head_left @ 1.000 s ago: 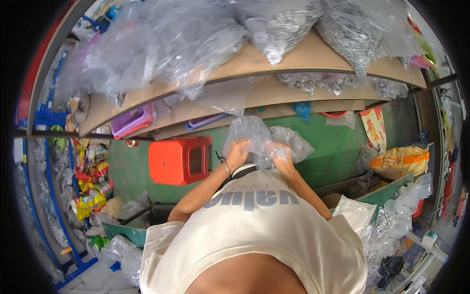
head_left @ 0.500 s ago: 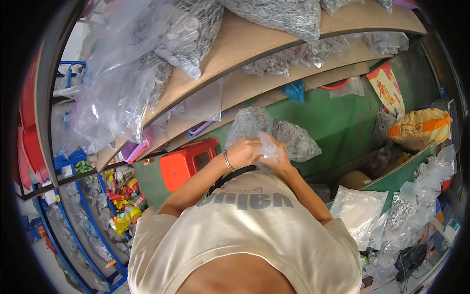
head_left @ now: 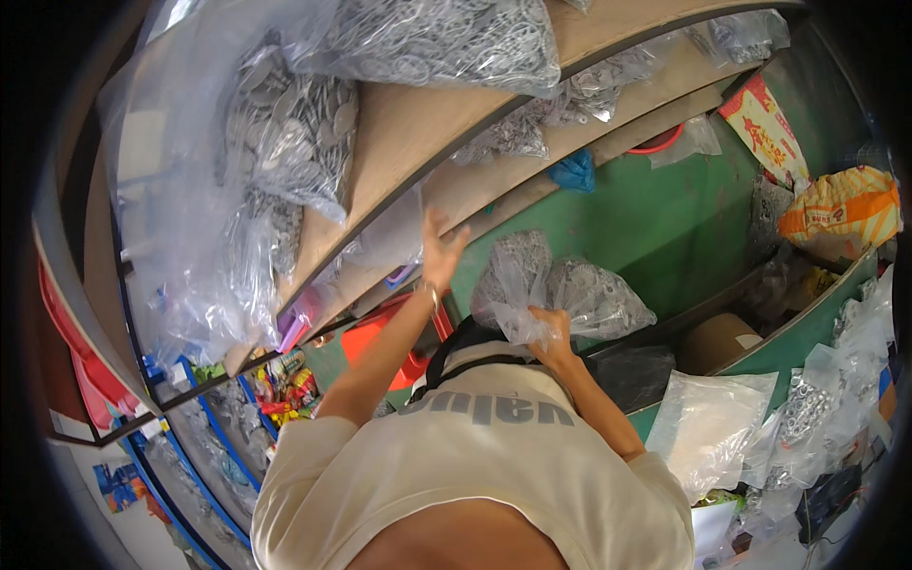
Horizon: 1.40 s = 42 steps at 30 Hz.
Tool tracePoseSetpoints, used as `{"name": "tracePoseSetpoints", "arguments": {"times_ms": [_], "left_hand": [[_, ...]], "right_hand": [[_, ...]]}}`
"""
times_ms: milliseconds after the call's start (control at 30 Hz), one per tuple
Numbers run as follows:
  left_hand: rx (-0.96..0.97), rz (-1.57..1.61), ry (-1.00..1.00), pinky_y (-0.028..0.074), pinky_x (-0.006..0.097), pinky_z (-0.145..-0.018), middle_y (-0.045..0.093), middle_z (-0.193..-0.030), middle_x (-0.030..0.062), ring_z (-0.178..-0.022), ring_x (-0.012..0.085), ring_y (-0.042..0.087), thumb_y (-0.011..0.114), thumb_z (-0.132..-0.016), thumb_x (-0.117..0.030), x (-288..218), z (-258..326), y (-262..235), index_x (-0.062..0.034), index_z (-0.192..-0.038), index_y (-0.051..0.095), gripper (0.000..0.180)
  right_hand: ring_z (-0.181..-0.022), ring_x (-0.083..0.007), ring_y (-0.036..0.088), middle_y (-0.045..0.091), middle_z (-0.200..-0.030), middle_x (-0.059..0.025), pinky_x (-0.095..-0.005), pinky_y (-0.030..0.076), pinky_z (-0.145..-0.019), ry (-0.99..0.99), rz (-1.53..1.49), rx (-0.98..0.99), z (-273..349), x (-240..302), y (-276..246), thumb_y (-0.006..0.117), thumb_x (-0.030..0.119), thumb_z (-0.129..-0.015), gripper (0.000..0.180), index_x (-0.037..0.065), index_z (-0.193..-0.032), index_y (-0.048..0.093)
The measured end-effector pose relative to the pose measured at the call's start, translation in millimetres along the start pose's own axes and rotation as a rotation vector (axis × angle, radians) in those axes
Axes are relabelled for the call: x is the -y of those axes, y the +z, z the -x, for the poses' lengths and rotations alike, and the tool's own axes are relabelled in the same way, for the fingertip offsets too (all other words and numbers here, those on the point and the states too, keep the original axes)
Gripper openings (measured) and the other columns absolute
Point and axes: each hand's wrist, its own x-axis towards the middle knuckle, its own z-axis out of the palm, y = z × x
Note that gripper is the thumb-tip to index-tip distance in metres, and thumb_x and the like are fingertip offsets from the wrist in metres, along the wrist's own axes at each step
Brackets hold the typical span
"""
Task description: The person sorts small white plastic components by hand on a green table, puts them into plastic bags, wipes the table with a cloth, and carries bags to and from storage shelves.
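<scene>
My left hand point(head_left: 442, 252) is raised in front of the lower wooden shelf with its fingers spread, holding nothing. My right hand point(head_left: 554, 332) is closed on the gathered top of a clear plastic bag point(head_left: 511, 275) filled with small grey metal pieces. This bag stands on the green surface point(head_left: 689, 214) close to my body. Touching it on the right is another clear bag of grey metal pieces point(head_left: 603, 296). What kind of pieces these are is too small to tell.
Tiered wooden shelves point(head_left: 408, 128) with large bags of metal parts point(head_left: 437, 43) slope across the upper left. A red stool point(head_left: 380, 342) stands by my left arm. At right are an orange-and-white sack point(head_left: 844, 214), a flat clear bag point(head_left: 712, 418) and a blue bag point(head_left: 573, 171) farther back.
My left hand has left the bag's top and moved up and left, its fingers opening. My right hand stays on the bag. The view has shifted.
</scene>
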Motion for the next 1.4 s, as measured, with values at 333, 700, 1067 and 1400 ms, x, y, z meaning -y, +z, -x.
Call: {"name": "tracePoseSetpoints", "arguments": {"times_ms": [333,700,1067,1400], "left_hand": [[-0.088,-0.160,0.012,0.026,0.032,-0.097,0.037,-0.124,0.0184,-0.115,0.0276,0.035,0.070,-0.064,-0.036,-14,-175,49,0.0032,-0.120,0.036,0.076],[-0.179,0.092,0.003,0.030,0.033,-0.093,0.043,-0.116,0.0138,-0.108,0.0261,0.041,0.062,-0.069,-0.037,15,-186,5,0.0000,-0.113,0.042,0.061],[-0.288,0.149,0.022,0.035,0.035,-0.090,0.050,-0.109,0.0091,-0.102,0.0247,0.046,0.055,-0.074,-0.037,25,-200,19,-0.0033,-0.106,0.049,0.048],[-0.508,0.932,-0.099,0.038,0.037,-0.087,0.056,-0.102,0.0049,-0.096,0.0233,0.051,0.048,-0.078,-0.038,43,-137,-32,-0.0063,-0.100,0.055,0.039]], "right_hand": [[-0.045,-0.0359,0.046,0.043,-0.048,-0.0165,-0.0367,0.034,-0.040,0.161,0.073,-0.201,18,-17,-2,0.056,0.010,-0.056,0.012,0.002,-0.064,0.052],[-0.044,-0.0300,0.049,0.047,-0.051,-0.0142,-0.0300,0.036,-0.043,0.071,0.115,-0.507,21,-22,13,0.057,0.004,-0.063,0.009,-0.002,-0.067,0.052],[-0.047,-0.0243,0.053,0.052,-0.055,-0.0130,-0.0296,0.040,-0.046,0.143,-0.012,-0.511,40,-33,34,0.056,0.004,-0.064,0.013,-0.003,-0.075,0.054],[-0.046,-0.0322,0.052,0.047,-0.049,-0.0143,-0.0320,0.038,-0.043,0.132,0.049,-0.600,31,-2,30,0.055,0.005,-0.064,0.006,-0.001,-0.063,0.053]]}}
